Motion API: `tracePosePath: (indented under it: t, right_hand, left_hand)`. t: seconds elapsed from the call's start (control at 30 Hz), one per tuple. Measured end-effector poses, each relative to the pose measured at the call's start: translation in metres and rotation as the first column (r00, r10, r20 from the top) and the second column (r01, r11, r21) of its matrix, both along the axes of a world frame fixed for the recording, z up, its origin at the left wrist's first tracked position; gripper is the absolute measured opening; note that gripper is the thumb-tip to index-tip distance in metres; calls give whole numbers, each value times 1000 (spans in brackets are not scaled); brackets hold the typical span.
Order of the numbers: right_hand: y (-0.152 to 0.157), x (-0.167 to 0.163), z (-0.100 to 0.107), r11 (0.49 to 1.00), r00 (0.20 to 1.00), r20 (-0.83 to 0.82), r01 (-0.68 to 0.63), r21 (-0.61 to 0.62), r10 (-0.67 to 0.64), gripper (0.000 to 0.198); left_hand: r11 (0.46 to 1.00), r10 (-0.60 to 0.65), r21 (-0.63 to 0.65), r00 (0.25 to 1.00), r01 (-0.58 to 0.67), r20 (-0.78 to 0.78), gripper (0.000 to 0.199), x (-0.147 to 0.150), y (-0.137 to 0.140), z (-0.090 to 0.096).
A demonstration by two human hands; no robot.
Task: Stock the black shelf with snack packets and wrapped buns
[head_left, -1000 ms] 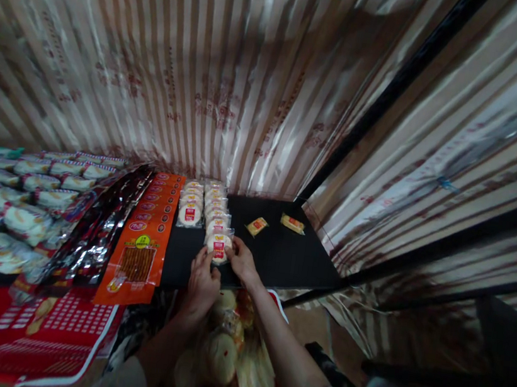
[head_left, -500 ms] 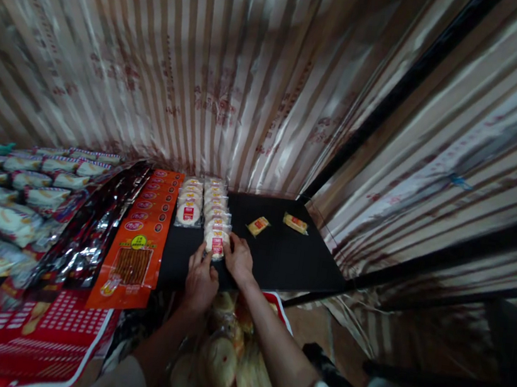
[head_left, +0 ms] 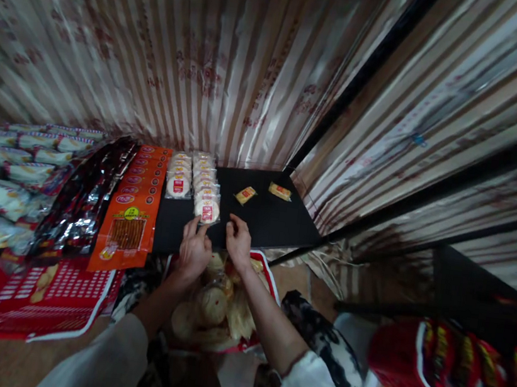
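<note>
Two rows of overlapping round white rice cracker packets run front to back on the black shelf [head_left: 278,224]. The front rice cracker packet [head_left: 207,210] of the longer row has a red label. My left hand [head_left: 195,252] is at that packet's near edge, fingers stretched forward and apart, the fingertips touching or nearly touching it. Right of the row and off it, my right hand [head_left: 238,241] is over the shelf's front edge, its fingers loosely bent and nothing seen in them. The shorter row of rice cracker packets [head_left: 178,185] lies to the left.
Two small yellow packets [head_left: 245,195] lie on the shelf at right. Orange snack-stick packs [head_left: 127,233], dark shiny packs [head_left: 83,202] and white wrapped packs [head_left: 0,198] fill the left. Red baskets [head_left: 76,306] stand below; the one between my arms holds packaged food [head_left: 214,305].
My right hand has let go of the front rice cracker packet and drawn back to the right. My left hand has eased back to its near edge. The view has shifted right and down.
</note>
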State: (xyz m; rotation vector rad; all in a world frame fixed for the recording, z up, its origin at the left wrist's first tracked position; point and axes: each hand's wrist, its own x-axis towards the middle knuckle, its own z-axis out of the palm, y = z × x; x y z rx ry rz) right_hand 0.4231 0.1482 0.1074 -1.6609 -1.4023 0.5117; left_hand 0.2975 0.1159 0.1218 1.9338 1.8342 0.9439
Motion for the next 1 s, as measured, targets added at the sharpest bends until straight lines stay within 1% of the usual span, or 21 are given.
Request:
tracePosePath:
  t: [0.1, 0.17, 0.23, 0.27, 0.3, 0.33, 0.4, 0.43, 0.53, 0.63, 0.7, 0.8, 0.87, 0.93, 1.0]
  right_hand:
    - [-39, 33, -5, 996, 999, 18, 27, 80, -29, 35]
    - [-66, 59, -12, 993, 994, 40, 104, 64, -106, 35]
    - [-93, 83, -22, 987, 984, 90, 156, -28, -153, 37]
    - [-106, 93, -28, 980, 981, 128, 162, -114, -147, 38]
    - [-118, 101, -33, 960, 978, 168, 158, -230, -120, 39]
    - [-129, 106, -38, 937, 976, 199, 148, -315, -88, 39]
    - [-146, 112, -47, 909, 971, 236, 129, -397, -34, 40]
    - [-152, 112, -49, 904, 965, 262, 121, -410, -11, 41]
    - [-156, 108, -49, 916, 927, 374, 121, -383, 34, 43]
    - [-143, 103, -38, 930, 881, 468, 115, -349, 67, 41]
    - [-131, 100, -31, 909, 857, 495, 82, -409, 145, 37]
    - [-119, 96, -27, 848, 843, 480, 58, -526, 241, 32]
    - [-117, 94, -28, 828, 847, 475, 79, -555, 239, 30]
    - [-119, 93, -29, 828, 848, 484, 102, -552, 218, 29]
    - [-124, 94, -29, 838, 848, 495, 121, -531, 191, 30]
  left_hand:
    - [992, -123, -29, 990, 126, 67, 36, 8, -23, 1]
    - [971, -219, -73, 969, 229, 117, 37, 16, -39, -4]
    - [939, -307, -112, 938, 326, 160, 37, 27, -56, -11]
    - [922, -342, -125, 923, 365, 176, 36, 32, -63, -14]
    - [906, -374, -135, 908, 401, 188, 36, 38, -71, -17]
    - [890, -402, -148, 895, 432, 194, 35, 43, -77, -20]
    - [862, -442, -182, 877, 474, 190, 34, 52, -89, -25]
    - [848, -457, -202, 870, 489, 186, 34, 55, -94, -27]
    - [822, -487, -235, 854, 520, 185, 35, 62, -107, -33]
    - [807, -499, -253, 845, 533, 191, 35, 63, -114, -36]
    - [804, -495, -271, 848, 530, 188, 34, 62, -117, -36]
    - [809, -484, -284, 857, 515, 177, 33, 60, -119, -32]
    - [810, -483, -288, 859, 511, 168, 34, 58, -118, -29]
    - [810, -482, -299, 863, 505, 152, 34, 55, -118, -26]
    - [809, -483, -305, 864, 502, 141, 33, 54, -117, -25]
